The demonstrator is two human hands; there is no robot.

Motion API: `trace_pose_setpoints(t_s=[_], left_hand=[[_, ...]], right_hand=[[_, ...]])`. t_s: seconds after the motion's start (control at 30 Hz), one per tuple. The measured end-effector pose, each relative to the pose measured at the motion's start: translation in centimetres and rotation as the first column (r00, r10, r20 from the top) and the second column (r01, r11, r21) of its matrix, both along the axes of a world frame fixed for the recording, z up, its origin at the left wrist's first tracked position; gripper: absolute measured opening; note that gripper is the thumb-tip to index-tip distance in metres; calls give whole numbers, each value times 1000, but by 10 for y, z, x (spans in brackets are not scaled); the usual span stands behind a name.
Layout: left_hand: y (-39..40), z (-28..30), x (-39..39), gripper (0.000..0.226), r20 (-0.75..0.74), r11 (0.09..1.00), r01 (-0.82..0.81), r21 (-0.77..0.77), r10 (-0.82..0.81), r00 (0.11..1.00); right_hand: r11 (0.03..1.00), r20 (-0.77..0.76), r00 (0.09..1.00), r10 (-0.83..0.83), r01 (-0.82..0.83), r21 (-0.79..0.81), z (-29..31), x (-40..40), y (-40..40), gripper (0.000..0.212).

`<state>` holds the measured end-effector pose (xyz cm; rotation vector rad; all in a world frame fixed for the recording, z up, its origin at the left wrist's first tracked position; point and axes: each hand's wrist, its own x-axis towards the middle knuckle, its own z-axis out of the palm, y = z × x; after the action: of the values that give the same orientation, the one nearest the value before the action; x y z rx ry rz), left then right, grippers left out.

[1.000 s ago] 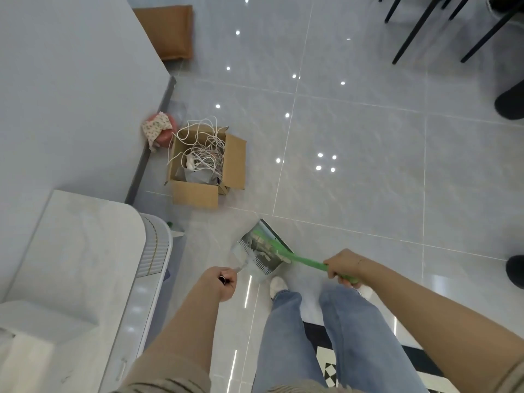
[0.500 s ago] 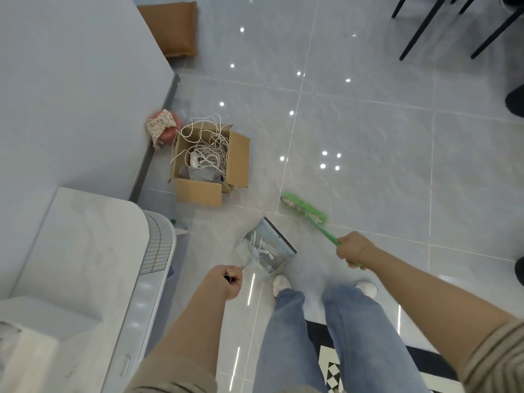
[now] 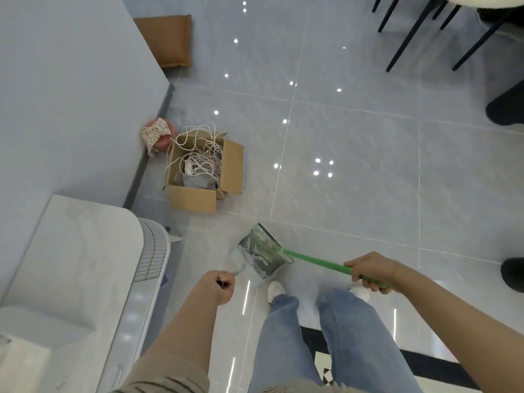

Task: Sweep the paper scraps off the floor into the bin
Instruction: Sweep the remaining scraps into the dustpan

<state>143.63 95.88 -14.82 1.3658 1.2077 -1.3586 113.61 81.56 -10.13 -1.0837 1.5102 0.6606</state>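
Observation:
A shiny metal dustpan [image 3: 259, 252] rests on the grey tiled floor just ahead of my feet. My left hand [image 3: 217, 286] is closed around its dark handle end. My right hand [image 3: 368, 269] grips the green broom handle [image 3: 317, 262]. The broom's head [image 3: 273, 246] lies blurred inside the mouth of the dustpan. White paper scraps show inside the pan, partly hidden by the broom head. No bin can be made out for certain.
An open cardboard box [image 3: 205, 173] full of white cords stands ahead on the left by the wall [image 3: 71, 95]. A white appliance [image 3: 79, 279] stands at my left. Black chair legs [image 3: 411, 32] are far right, dark shoes [image 3: 507, 109] at the right edge.
Half a second ago the broom head was out on the floor beyond the dustpan; it has swept back into the pan's mouth. My left hand and the dustpan stayed put.

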Motion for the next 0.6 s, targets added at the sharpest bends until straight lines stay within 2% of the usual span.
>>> trace_pose_setpoints(t_s=[0.17, 0.33, 0.5, 0.6], left_hand=[[5, 2, 1, 31, 5, 995, -101, -22, 101, 995], [11, -1, 24, 45, 37, 981, -184, -61, 187, 982], [10, -12, 46, 30, 24, 964, -257, -66, 259, 966], [5, -21, 60, 32, 9, 964, -267, -20, 267, 964]], right_hand=[[994, 30, 999, 18, -15, -110, 10, 2, -16, 55], [973, 25, 997, 79, -72, -220, -1, 33, -54, 52], [953, -33, 986, 165, -168, -254, -28, 82, -86, 45], [938, -76, 974, 214, -226, -262, -46, 108, -93, 42]])
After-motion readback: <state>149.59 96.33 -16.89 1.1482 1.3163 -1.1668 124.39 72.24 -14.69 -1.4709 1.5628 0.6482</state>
